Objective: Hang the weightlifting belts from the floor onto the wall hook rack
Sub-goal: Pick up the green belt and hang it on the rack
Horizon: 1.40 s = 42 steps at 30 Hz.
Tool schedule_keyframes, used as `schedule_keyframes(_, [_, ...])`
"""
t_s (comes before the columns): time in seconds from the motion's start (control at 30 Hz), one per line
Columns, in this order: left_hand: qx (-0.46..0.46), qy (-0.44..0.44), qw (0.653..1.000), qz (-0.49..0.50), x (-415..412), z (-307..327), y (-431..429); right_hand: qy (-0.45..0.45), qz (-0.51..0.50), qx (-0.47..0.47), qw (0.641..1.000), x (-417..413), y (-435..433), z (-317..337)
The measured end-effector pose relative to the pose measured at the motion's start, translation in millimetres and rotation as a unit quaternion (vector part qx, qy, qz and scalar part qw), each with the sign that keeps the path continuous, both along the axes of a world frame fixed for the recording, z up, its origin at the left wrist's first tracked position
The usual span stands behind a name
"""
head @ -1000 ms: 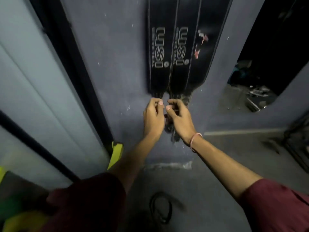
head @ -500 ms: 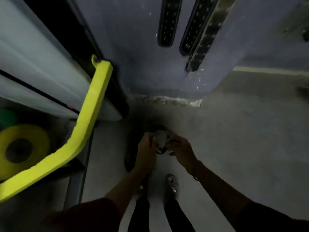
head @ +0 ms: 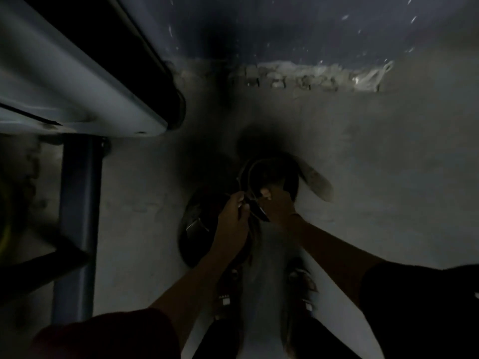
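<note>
A dark weightlifting belt (head: 269, 172) lies coiled in a loop on the grey floor, its pale worn tip (head: 316, 181) sticking out to the right. My left hand (head: 233, 216) and my right hand (head: 277, 206) both grip the near edge of this coil, close together. A second dark belt (head: 197, 229) with a metal buckle lies coiled on the floor just left of my left hand, partly hidden by my forearm. The hook rack and the hung belts are out of view. The picture is dim and blurred.
The blue-grey wall (head: 311, 29) meets the floor at a crumbling edge (head: 298, 76) ahead. A pale sloped panel (head: 77, 81) and a blue metal post (head: 77, 216) stand at left. My two shoes (head: 300, 288) are below the hands. Bare floor (head: 401, 177) spreads right.
My view has tipped from the hung belts on the wall down to the floor. Both hands dropped from the belts' lower ends to the coiled belt and closed on it.
</note>
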<state>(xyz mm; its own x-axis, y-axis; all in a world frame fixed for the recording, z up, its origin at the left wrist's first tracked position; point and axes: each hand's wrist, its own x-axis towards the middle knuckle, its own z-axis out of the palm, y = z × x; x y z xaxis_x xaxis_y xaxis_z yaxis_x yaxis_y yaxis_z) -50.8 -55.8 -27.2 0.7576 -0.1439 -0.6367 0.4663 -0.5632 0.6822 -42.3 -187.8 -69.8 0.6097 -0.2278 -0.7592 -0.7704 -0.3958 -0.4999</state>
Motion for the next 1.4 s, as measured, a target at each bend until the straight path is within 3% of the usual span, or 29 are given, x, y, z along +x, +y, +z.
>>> schedule_keyframes(0.2, [-0.009, 0.002, 0.999, -0.035, 3, -84, 3, -0.001, 0.102, -0.059, 0.993, -9, 12, -106])
schedule_keyframes(0.33, [-0.017, 0.023, 0.999, -0.042, 0, -95, 0, -0.003, 0.149, -0.097, 0.984, -16, 10, -122])
schedule_keyframes(0.47, [-0.034, 0.044, 0.998, -0.02, -11, -75, -8, -0.048, 0.074, -0.107, 0.99, -28, 3, -97])
schedule_keyframes(0.63, [-0.069, 0.074, 0.993, 0.053, -15, -3, -32, -0.111, -0.155, 0.025, 0.981, -41, -3, -11])
schedule_keyframes(0.73, [-0.095, 0.11, 0.981, 0.129, -11, 54, -50, -0.125, -0.323, 0.164, 0.924, -40, -7, 62])
schedule_keyframes(0.83, [-0.134, 0.139, 0.963, 0.188, -1, 117, -63, -0.144, -0.427, 0.246, 0.858, -44, -15, 135])
schedule_keyframes(0.9, [-0.133, 0.152, 0.959, 0.199, 5, 161, -69, -0.154, -0.458, 0.274, 0.832, -49, -19, 180])
schedule_keyframes(1.0, [-0.139, 0.138, 0.96, 0.202, 8, 225, -79, -0.17, -0.463, 0.286, 0.821, -54, -23, 250])
schedule_keyframes(1.17, [-0.088, 0.025, 0.979, 0.18, 20, 344, -94, -0.217, -0.457, 0.305, 0.807, -51, -20, 379])
schedule_keyframes(1.23, [-0.071, -0.011, 0.984, 0.162, 31, 400, -101, -0.224, -0.459, 0.277, 0.814, -52, -19, 430])
schedule_keyframes(1.33, [-0.042, -0.074, 0.99, 0.115, 49, 481, -109, -0.255, -0.428, 0.069, 0.864, -53, -21, 492])
schedule_keyframes(1.4, [-0.049, -0.105, 0.99, 0.08, 62, 530, -110, -0.315, -0.372, -0.043, 0.872, -53, -27, 534])
